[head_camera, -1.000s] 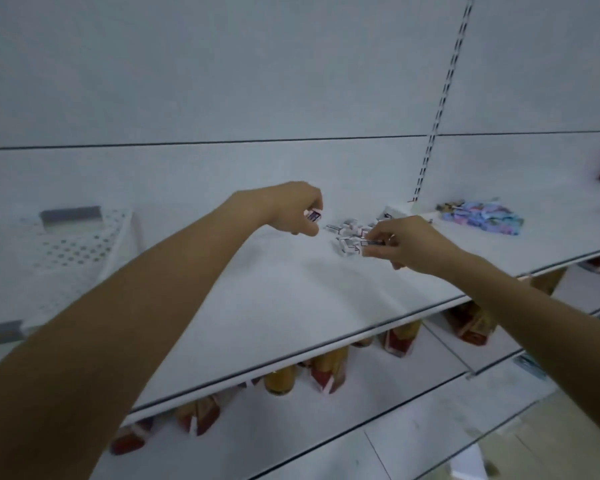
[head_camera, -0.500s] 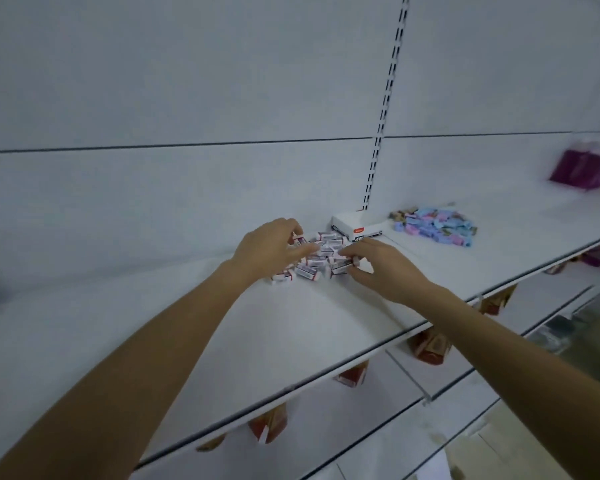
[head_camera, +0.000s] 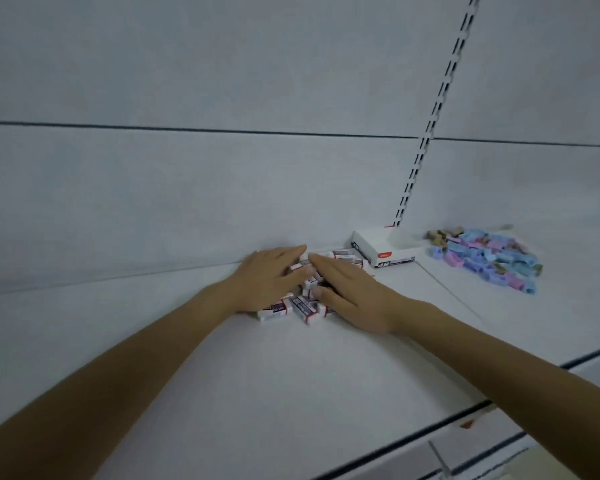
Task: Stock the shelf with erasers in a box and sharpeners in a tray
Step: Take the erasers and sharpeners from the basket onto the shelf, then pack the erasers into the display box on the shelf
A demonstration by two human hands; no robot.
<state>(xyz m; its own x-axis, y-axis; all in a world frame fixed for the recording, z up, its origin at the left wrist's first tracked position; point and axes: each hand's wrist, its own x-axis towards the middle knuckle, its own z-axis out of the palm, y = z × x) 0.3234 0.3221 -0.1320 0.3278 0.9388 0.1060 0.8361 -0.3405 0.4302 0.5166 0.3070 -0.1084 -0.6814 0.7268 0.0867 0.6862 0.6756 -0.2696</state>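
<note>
1. The left hand (head_camera: 269, 277) lies flat, fingers straight and close together, pressing against the left side of a loose pile of erasers (head_camera: 300, 306) on the white shelf (head_camera: 257, 393).
2. The right hand (head_camera: 355, 297) rests the same way against the pile's right side, clamped on nothing.
3. Both hands' fingertips almost meet at the pile's far end, near the back panel (head_camera: 187, 188).
4. A white box (head_camera: 383, 245) sits just right of the erasers, at the foot of a slotted upright (head_camera: 430, 129).
5. A heap of blue, pink and tan sharpeners (head_camera: 489, 259) lies on the shelf right of the box, apart from it.
</note>
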